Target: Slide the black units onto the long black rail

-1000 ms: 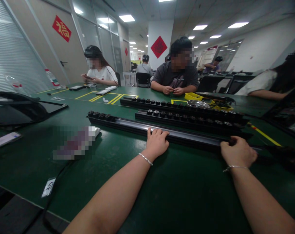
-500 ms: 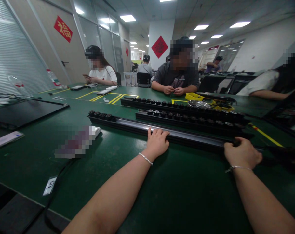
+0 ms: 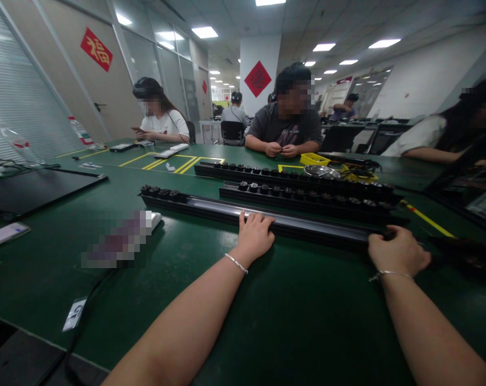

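Note:
A long black rail (image 3: pixel 315 225) with a shiny inner channel lies across the green table in front of me. Several small black modules (image 3: pixel 160 193) sit in its left end. My left hand (image 3: pixel 255 236) grips the near edge near the middle, fingers curled over into the channel. At the right end, my right hand (image 3: pixel 399 251) is closed around a small dark piece (image 3: pixel 388 235), probably another black module, mostly hidden by the fingers. Behind it lie a second rail (image 3: pixel 307 201) and a third rail (image 3: pixel 262 172), both lined with black modules.
A metal dish (image 3: pixel 322 171) and a yellow tray (image 3: pixel 314 160) stand beyond the rails. To the left are a white-ended device (image 3: pixel 155 221), partly blurred, a dark flat panel (image 3: pixel 37 187) and a phone (image 3: pixel 5 236). Co-workers sit across the table and at right.
The camera view has shifted slightly, so the scene sits a little further left. My right hand has barely moved at the rail's end; my left hand keeps its place on the rail.

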